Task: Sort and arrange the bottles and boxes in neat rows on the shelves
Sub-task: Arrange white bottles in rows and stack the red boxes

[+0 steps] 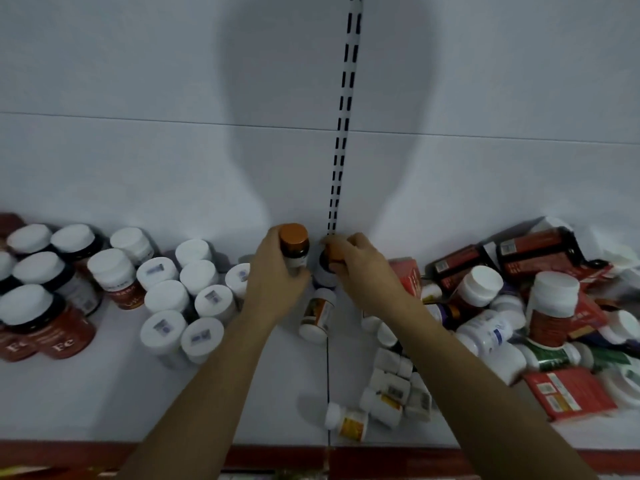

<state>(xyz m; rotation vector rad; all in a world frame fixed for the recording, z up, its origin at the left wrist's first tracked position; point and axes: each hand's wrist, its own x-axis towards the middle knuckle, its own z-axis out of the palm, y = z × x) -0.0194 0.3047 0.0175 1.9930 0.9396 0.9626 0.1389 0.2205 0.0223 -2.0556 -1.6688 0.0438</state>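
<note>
My left hand (273,271) grips a dark bottle with an orange cap (294,249), upright at the back of the white shelf (242,393). Right beside it, my right hand (360,261) curls over the orange cap of a second dark bottle (323,271). White-capped bottles (188,299) stand in rows to the left. Further left stand larger red-labelled bottles (52,327). A small bottle with an orange label (317,318) lies on its side just in front of my hands.
A jumbled pile of bottles and red boxes (519,306) fills the right side of the shelf. Small white bottles (394,389) lie near my right forearm, one (348,420) near the red front edge (415,457). A slotted upright (341,133) runs up the back wall.
</note>
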